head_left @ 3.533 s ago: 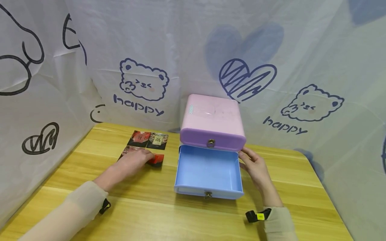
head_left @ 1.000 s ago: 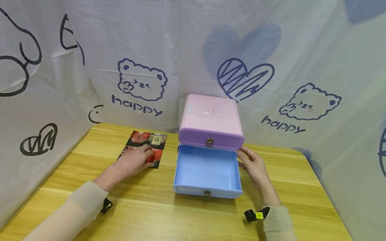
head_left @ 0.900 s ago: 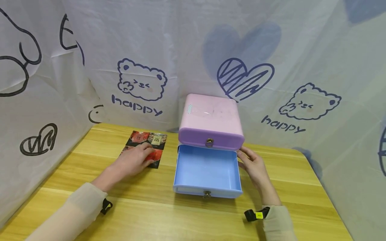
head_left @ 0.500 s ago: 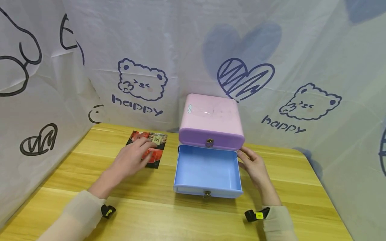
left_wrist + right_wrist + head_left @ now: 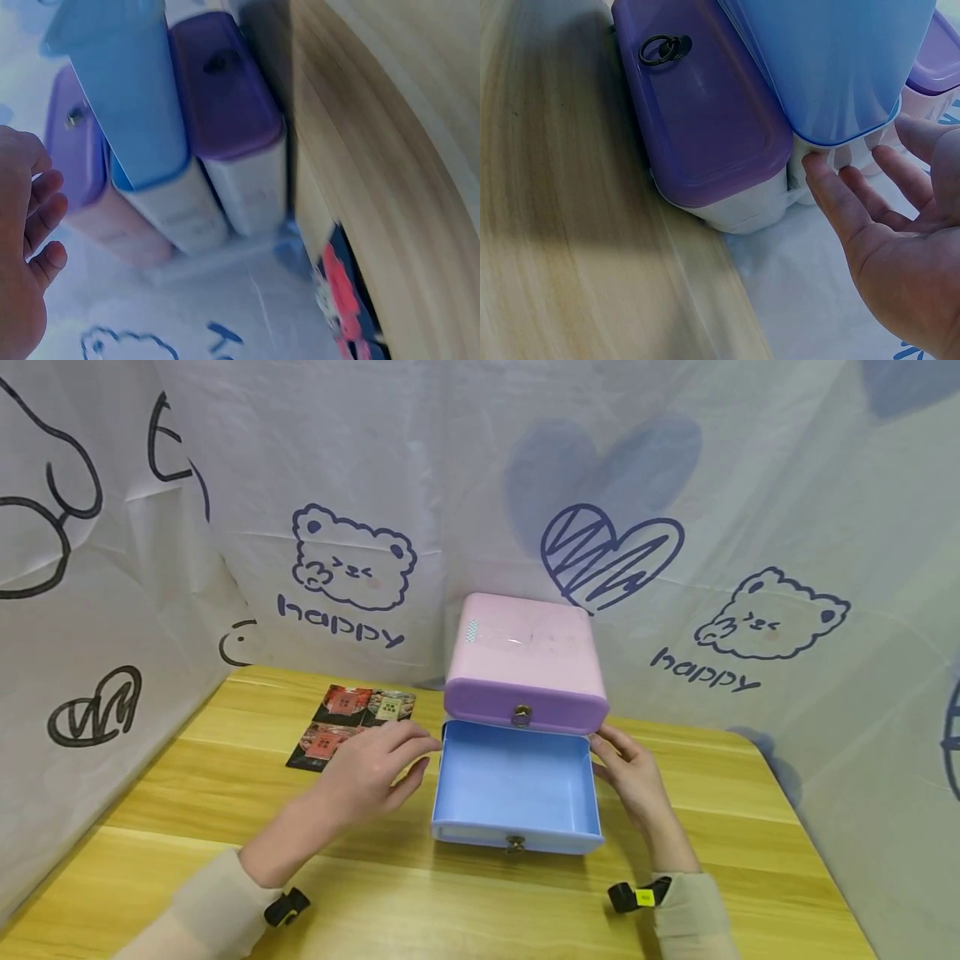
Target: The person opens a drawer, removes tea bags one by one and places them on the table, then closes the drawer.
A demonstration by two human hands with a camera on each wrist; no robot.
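In the head view my left hand (image 5: 371, 777) hovers by the left side of the pulled-out blue drawer (image 5: 480, 833), fingers loosely bent with nothing between them. Under and behind it lie flat black-and-red printed packets (image 5: 345, 703), laid edge to edge; the hand hides the near right one. My right hand (image 5: 633, 789) stays at the drawer unit's right side. In the right wrist view its fingertips (image 5: 815, 161) meet the white casing just behind the blue drawer. The drawer shows a bare inside and a ring pull (image 5: 515, 843) on its front.
Above the blue drawer sits the pink tier (image 5: 525, 643) with a purple front, closed. A purple bottom drawer (image 5: 697, 112) is closed beneath. The wooden table (image 5: 420, 910) carries everything, with a printed white cloth (image 5: 480, 485) hanging behind and at both sides.
A red packet that my left hand had tilted up now lies among the others. That hand has left the packets and come right, toward the drawer. My right hand has kept its place.
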